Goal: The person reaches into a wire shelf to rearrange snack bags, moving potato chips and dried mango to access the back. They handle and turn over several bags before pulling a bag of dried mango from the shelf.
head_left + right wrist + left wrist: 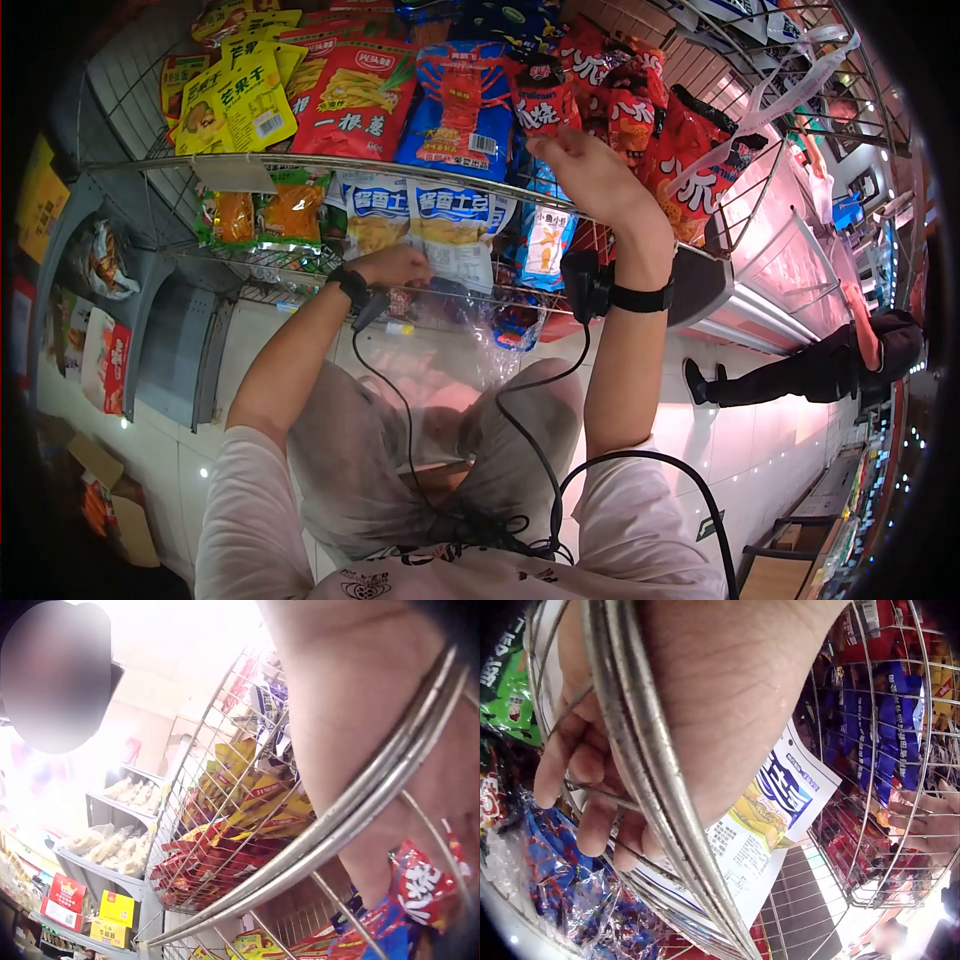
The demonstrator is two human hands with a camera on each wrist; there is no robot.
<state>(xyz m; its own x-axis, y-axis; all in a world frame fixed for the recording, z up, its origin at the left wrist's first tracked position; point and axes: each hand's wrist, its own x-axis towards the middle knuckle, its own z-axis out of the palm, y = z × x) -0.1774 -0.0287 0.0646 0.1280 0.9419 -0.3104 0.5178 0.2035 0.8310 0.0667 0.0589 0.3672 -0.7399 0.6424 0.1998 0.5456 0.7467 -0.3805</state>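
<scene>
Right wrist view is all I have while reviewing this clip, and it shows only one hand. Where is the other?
Observer: In the head view, the left hand is below the right hand in the picture, at the lower part of the white-and-blue packets. Whether it has a grip on one, I can't tell.

Operator: I can't see those packets at all. What sits next to them, on the side away from the right hand?

Observer: Orange-and-green packets, just to their left in the head view.
</scene>
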